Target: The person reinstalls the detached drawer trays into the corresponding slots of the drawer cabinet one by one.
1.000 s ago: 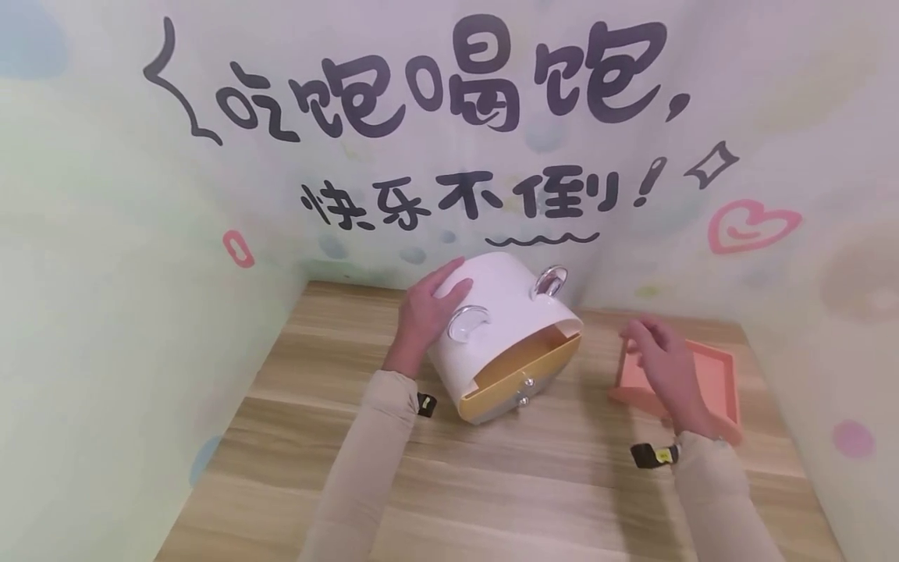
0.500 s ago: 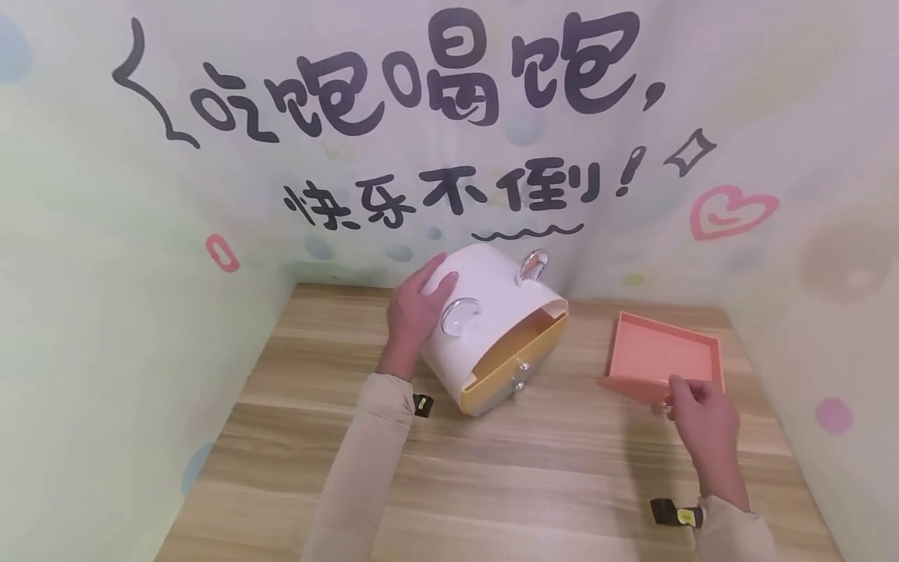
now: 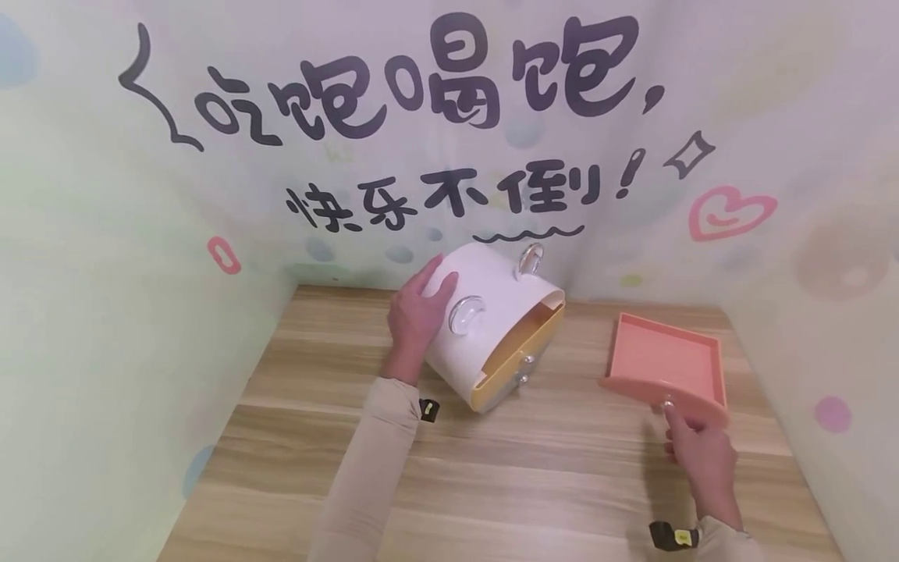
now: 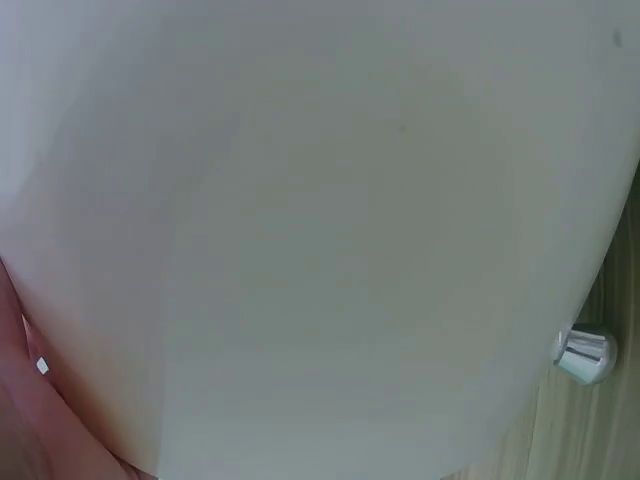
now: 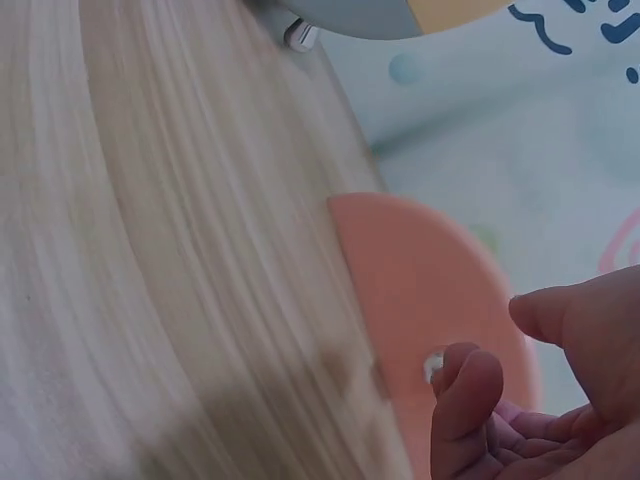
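My left hand (image 3: 417, 312) grips the left side of a white drawer cabinet (image 3: 477, 293) with two clear silver-edged ears on its top. Its white wall (image 4: 330, 240) fills the left wrist view. The cabinet stands at an angle, its front facing lower right, with an open gap above a yellow and grey front (image 3: 527, 367) with silver knobs. To the right, a pink drawer (image 3: 667, 355) with a rounded front lies on the table. My right hand (image 3: 705, 460) is at its knob (image 5: 433, 366), fingers curled close beside it and the thumb held apart.
The wood-grain table (image 3: 527, 484) carries both things. A printed cloth wall (image 3: 393, 179) with dark lettering rises close behind the cabinet, and side walls flank the table. A silver foot (image 4: 588, 354) shows under the cabinet.
My right hand has drawn back from above the pink drawer to its front knob. The cabinet has turned slightly under my left hand, which keeps its hold.
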`<state>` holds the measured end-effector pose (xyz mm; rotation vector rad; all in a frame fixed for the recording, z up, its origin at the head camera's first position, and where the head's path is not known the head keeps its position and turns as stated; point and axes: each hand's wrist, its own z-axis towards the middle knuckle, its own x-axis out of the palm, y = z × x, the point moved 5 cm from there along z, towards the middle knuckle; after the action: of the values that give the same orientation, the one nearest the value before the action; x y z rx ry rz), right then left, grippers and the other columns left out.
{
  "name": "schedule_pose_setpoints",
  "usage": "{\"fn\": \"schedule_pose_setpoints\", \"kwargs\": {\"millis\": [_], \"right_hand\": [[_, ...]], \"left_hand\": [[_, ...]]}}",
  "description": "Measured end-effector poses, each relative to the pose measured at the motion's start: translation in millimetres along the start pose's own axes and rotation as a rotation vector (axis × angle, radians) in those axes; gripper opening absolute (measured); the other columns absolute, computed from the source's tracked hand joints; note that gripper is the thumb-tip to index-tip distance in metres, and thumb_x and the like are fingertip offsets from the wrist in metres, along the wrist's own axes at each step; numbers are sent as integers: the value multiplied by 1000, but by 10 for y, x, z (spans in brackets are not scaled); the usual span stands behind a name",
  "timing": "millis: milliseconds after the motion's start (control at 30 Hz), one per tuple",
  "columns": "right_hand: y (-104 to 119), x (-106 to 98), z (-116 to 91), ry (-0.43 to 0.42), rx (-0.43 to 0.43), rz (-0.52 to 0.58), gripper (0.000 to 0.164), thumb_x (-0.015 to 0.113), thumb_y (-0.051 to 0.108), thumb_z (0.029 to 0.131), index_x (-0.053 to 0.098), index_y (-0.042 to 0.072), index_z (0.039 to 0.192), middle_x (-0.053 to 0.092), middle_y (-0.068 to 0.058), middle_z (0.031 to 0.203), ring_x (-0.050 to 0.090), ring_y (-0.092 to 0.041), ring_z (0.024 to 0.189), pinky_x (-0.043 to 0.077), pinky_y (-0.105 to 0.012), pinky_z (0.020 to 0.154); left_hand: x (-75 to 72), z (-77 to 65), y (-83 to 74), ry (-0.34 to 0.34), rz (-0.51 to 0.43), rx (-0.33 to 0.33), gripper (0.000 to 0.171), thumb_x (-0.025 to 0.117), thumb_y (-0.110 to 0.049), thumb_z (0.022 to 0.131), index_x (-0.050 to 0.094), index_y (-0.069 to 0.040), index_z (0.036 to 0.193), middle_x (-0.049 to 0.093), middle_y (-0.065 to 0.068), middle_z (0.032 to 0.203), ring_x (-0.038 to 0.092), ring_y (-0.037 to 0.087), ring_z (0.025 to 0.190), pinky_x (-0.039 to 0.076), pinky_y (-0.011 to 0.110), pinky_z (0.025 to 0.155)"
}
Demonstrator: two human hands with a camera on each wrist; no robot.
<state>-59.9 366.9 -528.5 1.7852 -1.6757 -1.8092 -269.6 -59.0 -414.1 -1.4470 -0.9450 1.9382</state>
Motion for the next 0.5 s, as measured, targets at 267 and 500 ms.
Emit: {"fn": "schedule_pose_setpoints", "kwargs": {"millis": [267,500], "right_hand": [[-112,165,113,13,45,129,67,54,57,98,66,-6,117,70,7,67,68,-8,56,55,-22,55],[-129,270,187,23,53,195,61,57,54,98,64,-3,120,71,8,64,68,-7,54,58,-24,56]], "left_hand": [[7,-49,-2,-47,-14,0,50,56,-72,90,57,-55,136,63,-13,142,60,26,133,45,51,108],[-6,-98,-7,-101,8,-10,52,55,-71,91,58,-50,138,64,-13,141,62,25,132,47,50,106]]}}
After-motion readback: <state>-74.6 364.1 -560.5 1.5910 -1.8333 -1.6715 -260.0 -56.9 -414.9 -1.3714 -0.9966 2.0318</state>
